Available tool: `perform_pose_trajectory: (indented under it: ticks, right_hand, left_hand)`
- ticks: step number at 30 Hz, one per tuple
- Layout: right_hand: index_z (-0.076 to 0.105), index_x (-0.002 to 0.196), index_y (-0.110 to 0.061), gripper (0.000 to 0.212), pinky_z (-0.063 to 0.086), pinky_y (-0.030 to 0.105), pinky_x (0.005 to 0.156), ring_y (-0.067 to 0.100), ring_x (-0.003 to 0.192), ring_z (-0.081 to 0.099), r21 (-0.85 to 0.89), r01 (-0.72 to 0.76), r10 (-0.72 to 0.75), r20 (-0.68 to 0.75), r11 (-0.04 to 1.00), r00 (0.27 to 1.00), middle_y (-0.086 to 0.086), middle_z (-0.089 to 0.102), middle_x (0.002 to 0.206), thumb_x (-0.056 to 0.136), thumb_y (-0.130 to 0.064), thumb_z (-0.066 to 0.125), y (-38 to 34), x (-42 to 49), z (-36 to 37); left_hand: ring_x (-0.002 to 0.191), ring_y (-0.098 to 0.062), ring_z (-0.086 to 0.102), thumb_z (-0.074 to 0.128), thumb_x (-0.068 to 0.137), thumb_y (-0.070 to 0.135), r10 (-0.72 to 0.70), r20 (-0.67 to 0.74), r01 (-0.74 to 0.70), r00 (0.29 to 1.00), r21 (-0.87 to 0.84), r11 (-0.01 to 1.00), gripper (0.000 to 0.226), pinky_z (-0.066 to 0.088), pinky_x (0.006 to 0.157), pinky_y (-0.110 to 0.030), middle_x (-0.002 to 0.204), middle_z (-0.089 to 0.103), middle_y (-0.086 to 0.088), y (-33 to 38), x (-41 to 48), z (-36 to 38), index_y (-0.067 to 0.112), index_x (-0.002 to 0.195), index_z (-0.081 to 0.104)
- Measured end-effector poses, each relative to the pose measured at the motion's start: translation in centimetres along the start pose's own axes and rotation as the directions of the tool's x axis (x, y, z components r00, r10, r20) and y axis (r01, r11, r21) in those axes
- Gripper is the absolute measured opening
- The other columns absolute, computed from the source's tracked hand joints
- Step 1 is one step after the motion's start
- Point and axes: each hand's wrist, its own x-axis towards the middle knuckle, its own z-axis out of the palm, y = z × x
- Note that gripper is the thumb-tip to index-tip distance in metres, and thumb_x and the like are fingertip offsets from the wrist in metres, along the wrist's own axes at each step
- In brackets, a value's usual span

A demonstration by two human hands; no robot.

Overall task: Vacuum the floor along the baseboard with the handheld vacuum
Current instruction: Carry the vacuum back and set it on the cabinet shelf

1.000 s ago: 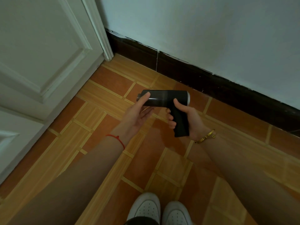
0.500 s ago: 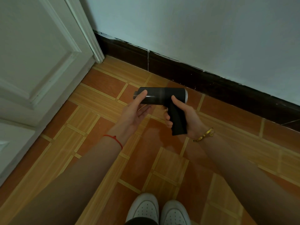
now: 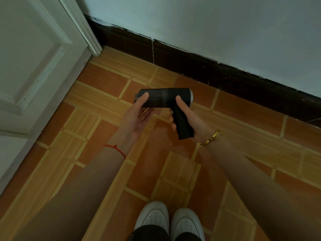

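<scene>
Tiled orange floor (image 3: pixel 97 129), dark baseboard (image 3: pixel 199 66) running from upper centre down to right edge, white door (image 3: pixel 34 63) at left. Handheld vacuum (image 3: pixel 163 100) mid-frame, held in air well above floor, long axis level, nozzle end pointing left toward door. Right hand (image 3: pixel 192 122) fingers clenched round the handle; left hand (image 3: pixel 137 119) half open, thumb touching barrel near nozzle. Baseboard beyond the vacuum, upper right; nothing between. White shoes (image 3: pixel 168 221) bottom centre.
</scene>
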Motion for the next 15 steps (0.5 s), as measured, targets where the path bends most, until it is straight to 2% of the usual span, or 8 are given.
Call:
perform_pose_trajectory:
  ticks: [3, 8, 13, 15]
  right_hand:
    - [0.061, 0.092, -0.008, 0.059, 0.053, 0.03, 0.059, 0.021, 0.057, 0.061, -0.067, -0.023, 0.021, -0.026, 0.998, 0.999, 0.009, 0.066, 0.074, 0.077, -0.065, 0.063, -0.1, -0.2, 0.5]
    - [0.062, 0.093, -0.007, 0.055, 0.054, 0.034, 0.067, 0.022, 0.062, 0.063, -0.097, -0.06, 0.058, -0.031, 0.993, 0.998, 0.01, 0.067, 0.075, 0.081, -0.061, 0.063, -3.1, -2.7, 2.2]
    - [0.063, 0.091, -0.008, 0.045, 0.055, 0.033, 0.066, 0.022, 0.065, 0.063, -0.117, -0.055, 0.046, -0.078, 0.992, 0.996, 0.009, 0.067, 0.075, 0.088, -0.052, 0.06, -10.4, -9.3, 5.9]
    - [0.063, 0.092, -0.007, 0.045, 0.055, 0.031, 0.065, 0.021, 0.065, 0.064, -0.111, -0.051, 0.04, -0.099, 0.993, 0.994, 0.01, 0.068, 0.075, 0.087, -0.052, 0.062, -14.0, -12.6, 7.8]
  left_hand:
    - [0.107, -0.017, 0.066, 0.069, 0.089, 0.033, -0.034, -0.057, 0.033, 0.998, -0.009, 0.999, 0.03, 0.054, 0.084, -0.022, 0.123, 0.064, -0.009, 0.1, -0.7, -0.2, 0.02, 0.115, 0.059]
    - [0.111, -0.018, 0.064, 0.068, 0.089, 0.033, -0.065, -0.11, 0.06, 0.992, -0.05, 0.997, 0.026, 0.052, 0.092, -0.024, 0.123, 0.063, -0.01, 2.1, -4.1, 1.0, 0.023, 0.11, 0.056]
    - [0.111, -0.018, 0.064, 0.071, 0.084, 0.034, -0.068, -0.118, 0.053, 0.991, -0.126, 0.991, 0.059, 0.051, 0.096, -0.025, 0.123, 0.062, -0.01, 7.8, -11.3, 4.1, 0.015, 0.134, 0.048]
    - [0.111, -0.018, 0.063, 0.071, 0.085, 0.034, -0.079, -0.111, 0.059, 0.991, -0.171, 0.984, 0.063, 0.051, 0.097, -0.025, 0.122, 0.061, -0.01, 10.7, -15.0, 5.8, 0.013, 0.139, 0.046]
